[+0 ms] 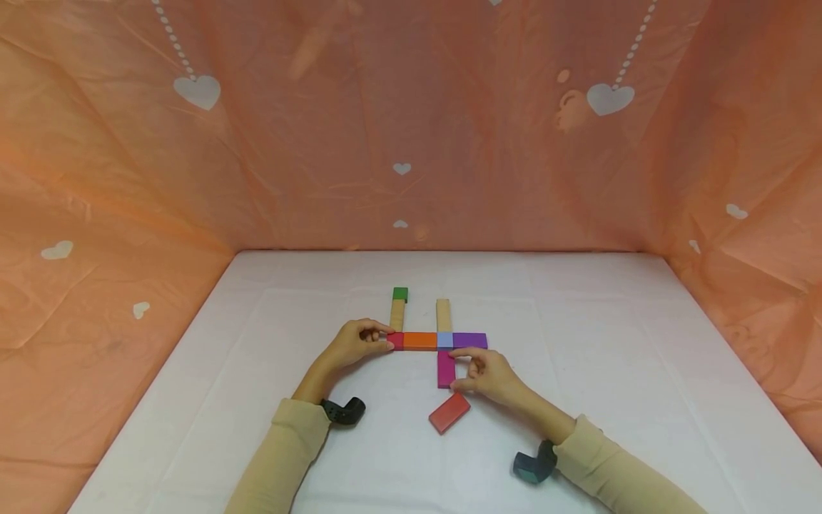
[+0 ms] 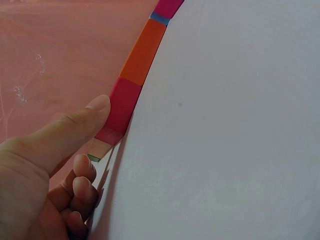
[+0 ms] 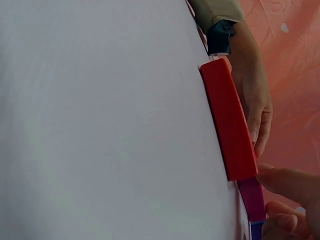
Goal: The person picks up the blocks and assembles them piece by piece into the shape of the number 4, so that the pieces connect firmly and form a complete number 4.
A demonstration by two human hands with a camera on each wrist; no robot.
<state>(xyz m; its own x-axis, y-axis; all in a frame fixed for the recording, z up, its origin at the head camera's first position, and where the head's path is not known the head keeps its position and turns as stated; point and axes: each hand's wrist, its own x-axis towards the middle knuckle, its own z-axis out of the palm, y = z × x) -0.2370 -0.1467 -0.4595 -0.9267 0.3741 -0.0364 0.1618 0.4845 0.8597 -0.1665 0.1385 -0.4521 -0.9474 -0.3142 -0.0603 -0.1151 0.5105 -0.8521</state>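
Note:
A row of wooden blocks lies on the white table: a crimson block [image 1: 395,341], an orange block [image 1: 420,342], a light blue block [image 1: 445,340] and a purple block [image 1: 470,340]. My left hand [image 1: 357,343] pinches the crimson block at the row's left end, thumb on the near side; its index fingertip is hidden in the left wrist view. Below the light blue block sits a magenta block [image 1: 446,370]. My right hand [image 1: 491,375] holds that block by its right corners with thumb and index finger. A loose red block [image 1: 449,413] lies tilted just nearer.
Two plain wooden blocks extend away from the row, one behind the crimson block [image 1: 397,315] and one behind the light blue block [image 1: 443,315]. A green block [image 1: 400,293] stands at the left one's far end. Orange fabric [image 1: 411,143] surrounds the white table [image 1: 578,300].

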